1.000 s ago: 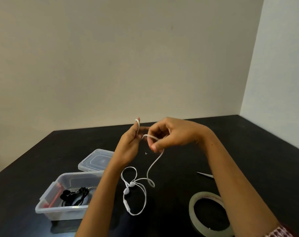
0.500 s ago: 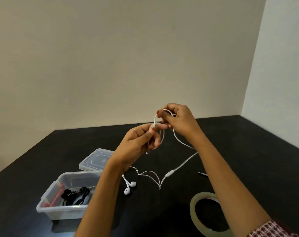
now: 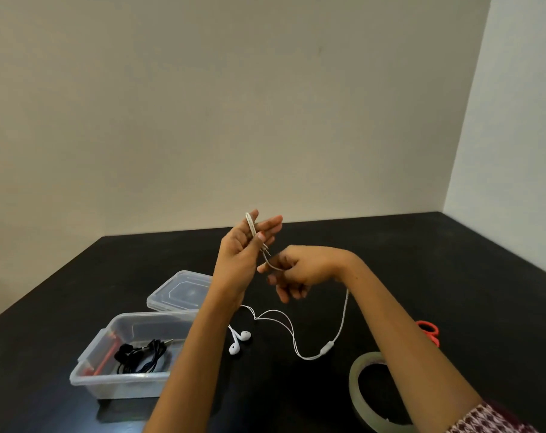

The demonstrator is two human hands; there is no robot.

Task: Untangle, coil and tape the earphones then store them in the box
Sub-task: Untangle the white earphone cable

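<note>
Now brings right hand lower, beneath left hand, pinching white earphones cable for another turn round the left's straight raised fingers, thumb clamping the loops; coiling advances, buds lying on table.

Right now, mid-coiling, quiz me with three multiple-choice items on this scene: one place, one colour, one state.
1. Where do the white earbuds lie? A in the box; B on the table; C on the lid.
2. What colour are the earphones in the box? A black; B white; C green.
3. The box is: A lidded; B open; C overturned.
Answers: B, the buds rest on the table beside the box; A, a black bundle lies inside; B, the lid lies behind it.
</note>
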